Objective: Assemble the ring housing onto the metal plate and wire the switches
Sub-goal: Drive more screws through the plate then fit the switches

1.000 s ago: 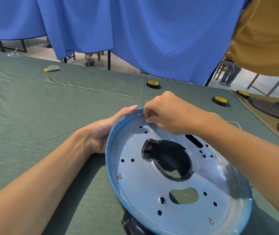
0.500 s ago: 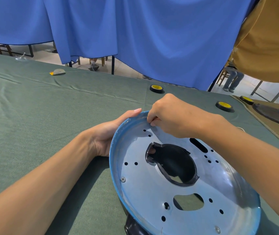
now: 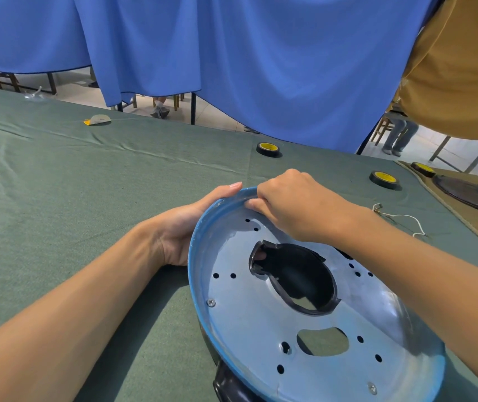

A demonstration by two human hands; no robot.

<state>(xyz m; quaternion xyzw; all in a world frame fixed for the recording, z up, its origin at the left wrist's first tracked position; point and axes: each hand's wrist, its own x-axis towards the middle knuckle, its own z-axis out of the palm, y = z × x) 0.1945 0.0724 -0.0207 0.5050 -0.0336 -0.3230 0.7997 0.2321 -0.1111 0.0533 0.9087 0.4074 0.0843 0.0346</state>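
A round metal plate (image 3: 261, 323) with a blue rim and several holes is tilted up from the green table. A black plastic ring housing (image 3: 298, 274) shows through its large central opening and sticks out below the lower rim. My left hand (image 3: 185, 224) cups the plate's far left edge from behind, and a fingertip shows through the opening. My right hand (image 3: 292, 204) has its fingers curled over the plate's top rim and pinches it. A white wire with a small switch (image 3: 397, 217) lies on the cloth to the right.
Two black-and-yellow tape rolls (image 3: 267, 148) (image 3: 384, 179) sit at the table's far edge, a third at the right. Dark round parts (image 3: 470, 192) lie on a brown mat at right. A small paper scrap (image 3: 97, 120) lies far left. Blue curtains hang behind.
The plate and both hands have kept their grip. My right hand's fingers have slid from the plate's inner face near the top holes up onto the rim.
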